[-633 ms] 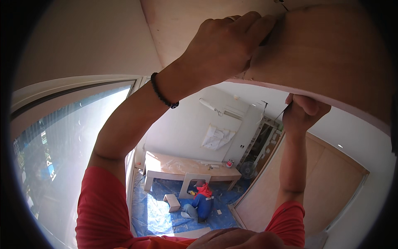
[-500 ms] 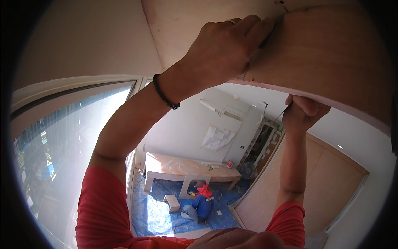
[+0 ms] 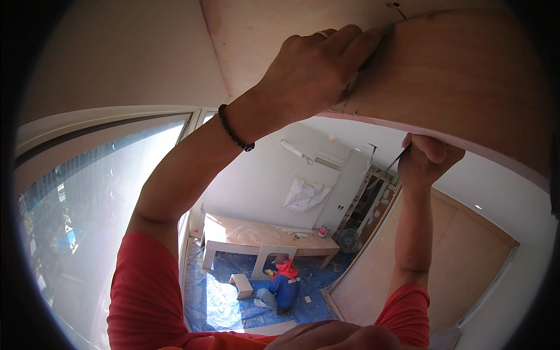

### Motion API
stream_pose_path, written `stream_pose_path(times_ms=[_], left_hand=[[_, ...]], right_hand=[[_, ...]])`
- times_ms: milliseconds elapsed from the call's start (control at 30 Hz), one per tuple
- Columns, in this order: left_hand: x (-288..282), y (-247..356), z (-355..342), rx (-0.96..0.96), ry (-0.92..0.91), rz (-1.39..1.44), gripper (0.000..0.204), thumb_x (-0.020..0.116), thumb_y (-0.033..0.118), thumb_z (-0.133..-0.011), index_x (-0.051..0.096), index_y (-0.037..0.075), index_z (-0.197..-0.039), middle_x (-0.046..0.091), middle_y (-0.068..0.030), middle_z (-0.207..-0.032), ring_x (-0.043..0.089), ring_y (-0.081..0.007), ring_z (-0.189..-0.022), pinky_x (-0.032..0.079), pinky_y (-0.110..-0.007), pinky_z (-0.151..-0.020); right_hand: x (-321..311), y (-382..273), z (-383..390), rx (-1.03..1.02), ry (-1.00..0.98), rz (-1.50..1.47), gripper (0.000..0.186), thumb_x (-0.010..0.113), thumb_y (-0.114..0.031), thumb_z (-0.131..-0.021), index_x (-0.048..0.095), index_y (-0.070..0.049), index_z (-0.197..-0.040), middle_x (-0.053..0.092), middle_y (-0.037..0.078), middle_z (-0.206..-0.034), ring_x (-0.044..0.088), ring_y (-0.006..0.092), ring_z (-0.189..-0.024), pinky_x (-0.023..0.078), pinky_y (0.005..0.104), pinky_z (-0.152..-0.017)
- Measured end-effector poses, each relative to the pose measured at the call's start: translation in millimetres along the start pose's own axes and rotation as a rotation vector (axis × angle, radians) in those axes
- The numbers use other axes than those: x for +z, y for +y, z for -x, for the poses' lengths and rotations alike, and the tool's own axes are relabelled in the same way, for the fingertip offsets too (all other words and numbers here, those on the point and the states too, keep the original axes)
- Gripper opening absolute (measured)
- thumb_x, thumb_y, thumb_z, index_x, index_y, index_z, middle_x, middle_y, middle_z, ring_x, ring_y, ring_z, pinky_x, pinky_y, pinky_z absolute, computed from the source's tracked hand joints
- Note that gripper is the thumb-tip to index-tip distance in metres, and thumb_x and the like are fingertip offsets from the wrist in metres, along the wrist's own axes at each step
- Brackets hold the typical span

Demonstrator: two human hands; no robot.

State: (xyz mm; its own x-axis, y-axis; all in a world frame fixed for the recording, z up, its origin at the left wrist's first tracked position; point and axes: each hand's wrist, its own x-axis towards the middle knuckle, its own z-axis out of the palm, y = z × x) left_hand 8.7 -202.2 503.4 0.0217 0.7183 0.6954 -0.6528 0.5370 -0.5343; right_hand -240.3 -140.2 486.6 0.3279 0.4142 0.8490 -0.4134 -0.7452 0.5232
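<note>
1. My left hand [image 3: 318, 70] is raised overhead, fingers curled and pressed against the curved plywood panel [image 3: 455, 76]. It is closed down on the panel's edge where that meets the flat ceiling board [image 3: 262, 35], and holds nothing else.
2. My right hand [image 3: 429, 154] is closed in a fist just under the panel's pale lower rim. A thin dark tool [image 3: 392, 163] sticks out of it to the left; I cannot tell what kind of tool it is.
3. The panel sits up at ceiling height, above and in front of me, bowing across the upper right of my view.
4. To do this well, I judge I should keep the left palm bearing flat so the curve stays snug against the board. The right hand should work along the rim in short, controlled strokes, with the wrist steady and the tool's tip kept away from my other fingers.
5. Counted: two hands of mine, both in red sleeves; one black bead bracelet [image 3: 233, 129] on the left wrist; one curved panel; one thin tool.
6. Below, well apart from me: one person in a blue top with a red head cloth [image 3: 284, 286] crouching on blue floor sheeting [image 3: 216, 297], one long plywood bench [image 3: 262, 236], one small fan [image 3: 350, 239], and one large window [image 3: 87, 204] on my left.
</note>
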Motion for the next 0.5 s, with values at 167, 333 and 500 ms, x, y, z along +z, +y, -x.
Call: stream_pose_path(times_ms=[167,333,500], left_hand=[[2,-4,2,0.031,-0.012,-0.015,0.060,0.073,0.009,-0.076,0.056,0.004,-0.133,0.062,-0.0077,-0.098,0.070,-0.0260,-0.076,0.057,-0.035,-0.058],[4,-6,5,0.036,-0.022,-0.010,0.065,0.074,0.006,-0.074,0.055,0.004,-0.135,0.061,-0.0076,-0.099,0.070,-0.0261,-0.076,0.057,-0.035,-0.058],[3,-6,9,-0.015,-0.043,0.016,0.070,0.077,0.001,-0.071,0.058,0.010,-0.138,0.069,-0.0099,-0.104,0.071,-0.0275,-0.078,0.060,-0.036,-0.062]], right_hand=[[-7,1,0,-0.022,-0.028,0.109,0.080,0.089,-0.028,-0.083,0.040,0.002,-0.139,0.054,0.011,-0.133,0.058,0.0184,-0.118,0.046,0.0340,-0.104],[-12,5,-1,-0.036,-0.059,0.197,0.078,0.089,-0.025,-0.083,0.041,0.002,-0.138,0.054,0.012,-0.132,0.059,0.0191,-0.118,0.046,0.0344,-0.104],[-14,6,-1,-0.072,-0.046,0.172,0.075,0.089,-0.026,-0.083,0.043,0.002,-0.136,0.054,0.011,-0.131,0.058,0.0190,-0.117,0.046,0.0345,-0.102]])
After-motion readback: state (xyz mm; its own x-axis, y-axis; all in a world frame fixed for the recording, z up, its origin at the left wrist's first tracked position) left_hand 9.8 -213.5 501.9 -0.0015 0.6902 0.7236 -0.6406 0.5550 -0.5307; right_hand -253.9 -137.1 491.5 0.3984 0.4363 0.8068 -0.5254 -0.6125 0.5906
